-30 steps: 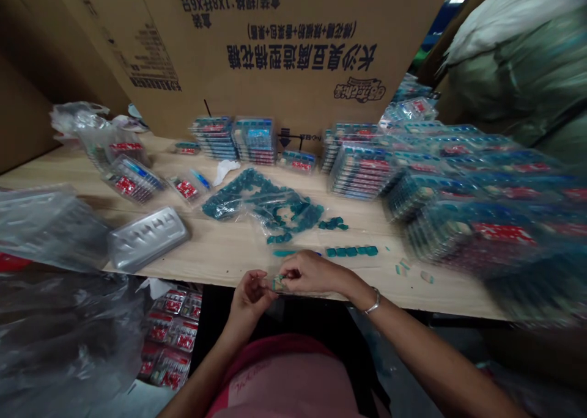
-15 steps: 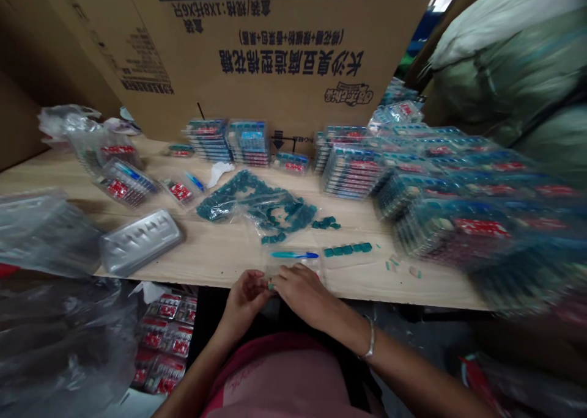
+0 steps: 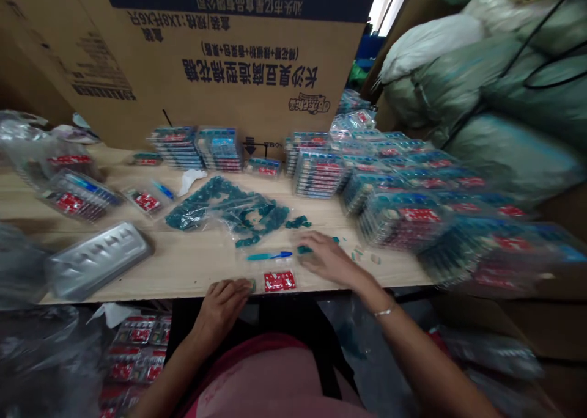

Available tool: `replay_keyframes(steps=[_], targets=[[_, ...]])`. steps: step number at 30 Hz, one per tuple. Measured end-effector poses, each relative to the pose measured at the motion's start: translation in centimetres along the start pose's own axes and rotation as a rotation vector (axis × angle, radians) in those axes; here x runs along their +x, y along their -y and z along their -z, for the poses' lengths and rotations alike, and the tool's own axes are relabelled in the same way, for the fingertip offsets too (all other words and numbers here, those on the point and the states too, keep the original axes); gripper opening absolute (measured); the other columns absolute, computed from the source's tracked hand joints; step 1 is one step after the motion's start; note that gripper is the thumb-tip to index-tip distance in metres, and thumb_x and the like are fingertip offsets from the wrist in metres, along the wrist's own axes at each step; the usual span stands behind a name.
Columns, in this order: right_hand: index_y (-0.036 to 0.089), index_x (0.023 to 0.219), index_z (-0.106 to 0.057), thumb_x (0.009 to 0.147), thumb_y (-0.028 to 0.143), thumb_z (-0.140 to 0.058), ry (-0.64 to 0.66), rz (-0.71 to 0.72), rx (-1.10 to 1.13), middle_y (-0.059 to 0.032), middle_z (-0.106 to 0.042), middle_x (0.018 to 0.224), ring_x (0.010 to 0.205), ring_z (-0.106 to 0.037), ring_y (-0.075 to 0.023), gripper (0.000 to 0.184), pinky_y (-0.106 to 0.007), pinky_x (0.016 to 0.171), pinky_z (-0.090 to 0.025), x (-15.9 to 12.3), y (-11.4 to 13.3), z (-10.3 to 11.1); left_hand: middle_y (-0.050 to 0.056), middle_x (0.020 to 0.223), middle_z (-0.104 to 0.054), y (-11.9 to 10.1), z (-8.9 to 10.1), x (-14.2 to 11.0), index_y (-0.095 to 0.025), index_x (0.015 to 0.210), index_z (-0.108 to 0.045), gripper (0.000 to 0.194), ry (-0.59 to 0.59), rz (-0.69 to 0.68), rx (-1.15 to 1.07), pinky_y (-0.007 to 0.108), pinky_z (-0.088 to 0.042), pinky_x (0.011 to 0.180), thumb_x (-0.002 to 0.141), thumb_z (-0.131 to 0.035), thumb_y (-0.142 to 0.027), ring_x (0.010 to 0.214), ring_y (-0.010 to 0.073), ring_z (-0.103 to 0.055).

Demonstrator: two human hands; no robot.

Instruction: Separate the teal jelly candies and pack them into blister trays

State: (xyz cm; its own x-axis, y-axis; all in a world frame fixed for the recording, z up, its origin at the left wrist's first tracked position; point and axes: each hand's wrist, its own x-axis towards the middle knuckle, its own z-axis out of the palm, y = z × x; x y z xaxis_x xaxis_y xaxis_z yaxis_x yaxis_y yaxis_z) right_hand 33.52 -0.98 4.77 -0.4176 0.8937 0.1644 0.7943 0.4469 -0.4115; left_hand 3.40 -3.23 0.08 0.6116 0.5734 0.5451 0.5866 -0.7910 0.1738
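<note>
Tray (image 3: 270,266), clear and blister-type, sits flat at the front edge of the wooden surface (image 3: 183,265), w/ a blue pen (image 3: 269,256) lying along its far side and a red packet (image 3: 279,281) w/ white marks nearer me. My L hand (image 3: 221,308) is at the tray's L end, fingers bent and close together; a small greenish piece (image 3: 252,285) shows right by the fingertips, but I can't tell if it's pinched. My R hand (image 3: 328,260) is just beyond the tray's R end, palm down, fingers loosely bent and thumb apart from them, over the row of teal pieces (image 3: 303,249); it's a bit blurred, so can't tell re: contact. Bracelet (image 3: 384,311) on R wrist.

Few pale pieces (image 3: 376,259) lie R of that row; loose teal pieces (image 3: 298,222) are behind it. Farther back, L of those, is a clear bag (image 3: 217,213) w/ lots more teal bits, and a white scrap (image 3: 190,178) behind its L part. Moulded tray stack (image 3: 98,260) stands well to the L, nr the front edge. Filled pack stacks (image 3: 318,173) run along the R side, w/ more at back L, in front of a big cardboard box (image 3: 247,109) w/ upside-down print. Bulging sacks (image 3: 513,143) fill the back R
</note>
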Motion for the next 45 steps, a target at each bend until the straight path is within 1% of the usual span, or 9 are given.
replay_keyframes(steps=[3,6,12,19,28,32,37,42,45], targets=[[0.016,0.142,-0.029,0.062,0.033,-0.075,0.213,-0.215,-0.051,-0.0170,-0.026,0.148,0.138,-0.018,-0.0333,0.094,-0.051,0.108,-0.022,-0.3,-5.2,2.2,0.005,0.103,-0.069,0.8,0.4,0.6,-0.020,0.099,-0.063,0.019,0.077,-0.039,-0.045,0.028,-0.048,0.075,0.090,-0.046,-0.019,0.088,0.0156,-0.063],[0.014,0.146,-0.018,0.056,0.039,-0.077,0.382,-0.233,-0.024,-0.0170,-0.017,0.152,0.140,-0.014,-0.0320,0.112,-0.045,0.112,-0.017,0.3,-7.4,3.0,0.006,0.104,-0.068,1.5,1.1,0.6,-0.020,0.100,-0.063,0.020,0.135,-0.010,-0.094,0.030,-0.050,0.080,0.090,-0.046,-0.022,0.092,0.0164,-0.063],[0.012,0.145,-0.021,0.056,0.042,-0.074,0.469,-0.172,0.000,-0.0179,-0.023,0.149,0.137,-0.022,-0.0342,0.108,-0.044,0.109,-0.025,1.1,-6.7,2.8,0.007,0.106,-0.062,1.8,1.9,-1.0,-0.021,0.106,-0.059,0.020,0.130,0.130,-0.202,0.029,-0.052,0.084,0.088,-0.050,-0.021,0.099,0.0163,-0.061],[0.020,0.142,-0.027,0.061,0.030,-0.066,0.252,-0.115,0.039,-0.0127,-0.036,0.138,0.119,-0.046,-0.0294,0.090,-0.039,0.097,-0.040,-0.9,-5.3,1.5,0.007,0.103,-0.062,1.3,1.1,-1.2,-0.021,0.098,-0.061,0.015,0.024,0.207,-0.238,0.029,-0.054,0.083,0.085,-0.054,-0.019,0.098,0.0170,-0.061],[0.021,0.140,-0.028,0.062,0.030,-0.067,0.184,-0.140,0.095,-0.0135,-0.038,0.134,0.118,-0.048,-0.0300,0.088,-0.041,0.095,-0.041,-1.2,-3.9,1.1,0.009,0.112,-0.061,0.3,2.2,-0.9,-0.022,0.103,-0.062,0.023,0.026,0.319,-0.257,0.038,-0.051,0.087,0.080,-0.060,-0.025,0.103,0.0224,-0.059],[0.022,0.142,-0.026,0.062,0.028,-0.067,0.175,-0.097,0.063,-0.0133,-0.035,0.138,0.120,-0.046,-0.0309,0.091,-0.040,0.093,-0.042,-0.9,-0.4,2.7,0.007,0.096,-0.064,-2.8,1.7,3.3,-0.020,0.102,-0.058,0.025,-0.084,0.654,-0.649,0.032,-0.052,0.073,0.079,-0.060,-0.031,0.081,0.0168,-0.063],[0.023,0.141,-0.030,0.065,0.032,-0.070,0.209,-0.006,0.036,-0.0129,-0.037,0.137,0.118,-0.047,-0.0306,0.087,-0.040,0.093,-0.042,-1.2,4.6,4.3,0.000,0.078,-0.065,-6.4,-0.1,8.4,-0.019,0.105,-0.050,0.050,0.010,1.065,-1.450,0.029,-0.051,0.063,0.064,-0.072,-0.037,0.061,0.0134,-0.063],[0.023,0.136,-0.040,0.069,0.047,-0.070,0.142,-0.069,0.188,-0.0124,-0.047,0.131,0.117,-0.046,-0.0303,0.077,-0.044,0.095,-0.041,-2.5,4.0,3.9,0.000,0.067,-0.067,-7.4,0.7,6.9,-0.017,0.086,-0.050,0.038,0.048,1.200,-1.638,0.018,-0.039,0.047,0.063,-0.074,-0.037,0.049,0.0090,-0.059],[0.020,0.139,-0.035,0.073,0.049,-0.066,0.303,-0.177,0.486,-0.0121,-0.055,0.121,0.098,-0.056,-0.0231,0.078,-0.034,0.077,-0.050,-2.7,2.8,2.8,0.001,0.068,-0.067,-7.3,1.5,5.5,-0.017,0.082,-0.049,0.037,0.046,1.223,-1.699,0.017,-0.038,0.046,0.064,-0.074,-0.037,0.048,0.0084,-0.059]])
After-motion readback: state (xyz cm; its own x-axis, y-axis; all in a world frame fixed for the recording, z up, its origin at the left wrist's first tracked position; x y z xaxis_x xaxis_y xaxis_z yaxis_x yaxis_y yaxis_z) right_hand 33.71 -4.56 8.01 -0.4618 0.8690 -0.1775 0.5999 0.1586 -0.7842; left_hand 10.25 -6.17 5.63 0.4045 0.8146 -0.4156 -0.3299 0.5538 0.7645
